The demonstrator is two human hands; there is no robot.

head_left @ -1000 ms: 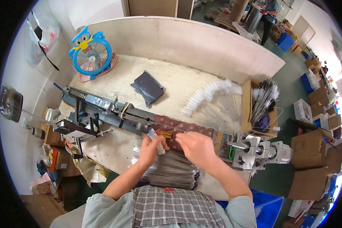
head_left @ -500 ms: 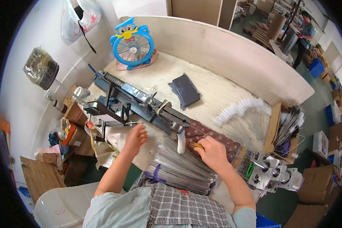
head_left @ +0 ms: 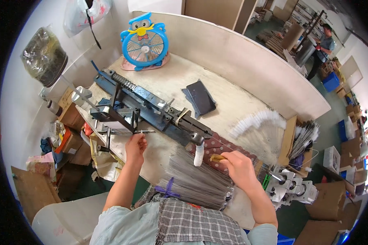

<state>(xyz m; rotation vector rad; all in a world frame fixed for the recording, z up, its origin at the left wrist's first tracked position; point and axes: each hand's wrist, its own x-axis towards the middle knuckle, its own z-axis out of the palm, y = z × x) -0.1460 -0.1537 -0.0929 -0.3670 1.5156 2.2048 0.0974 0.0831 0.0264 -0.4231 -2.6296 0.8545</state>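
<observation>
My left hand (head_left: 135, 148) is closed, its fingers curled just below a thin metal rod (head_left: 147, 131) on the black frame; whatever it pinches is too small to make out. In my right hand (head_left: 238, 166) is a small yellow-brown piece (head_left: 217, 157), its exact kind unclear, held over a polka-dotted brown cloth (head_left: 206, 148). Between the hands a white-wrapped handle (head_left: 198, 154) hangs from the long dark metal jig (head_left: 151, 109). A thick bundle of thin metal wires (head_left: 192, 173), tied with a purple strip, lies close to my body.
White-tipped wires (head_left: 259, 126) fan out on the right, by a cardboard box (head_left: 288, 141) of more wires. A silver clamping machine (head_left: 292, 185) stands at the right edge. Farther back are a dark phone (head_left: 200, 98) and a blue owl-shaped fan (head_left: 145, 49). Another person (head_left: 325, 45) works far right.
My left hand has moved left to the metal rod, its fingers curling in. My right hand has shifted slightly right, still with the yellow-brown piece. The whole view has shifted a little.
</observation>
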